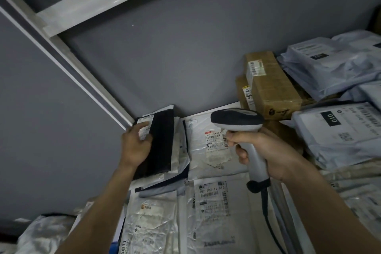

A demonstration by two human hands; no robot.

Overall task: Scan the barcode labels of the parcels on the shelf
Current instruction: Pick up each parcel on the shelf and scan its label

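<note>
I note the barcode scanner [237, 119] sits in the right hand [266, 150], fingers wrapped round its pale handle; the handle's long axis runs up from the lower right, and the dark head points left, toward the back-left corner of the shelf. Its cable [268, 218] drops off the butt toward me. The left hand [136, 144] grips the black parcel [162, 142] by its left edge, thumb on its white label [144, 129]; the parcel's long axis runs away from me and it is tilted up on a stack of flat mailers. Just beside it on the right lies a white mailer [208, 150], label up, directly under the scanner head. Nearer me I see two more clear-wrapped mailers [214, 212] lying flat. Cardboard boxes [272, 86] stand against the grey back wall [165, 57], with grey poly bags [338, 130] heaped on the right. A white shelf frame [68, 55] bounds the left side; open space shows above the parcels along the wall.
</note>
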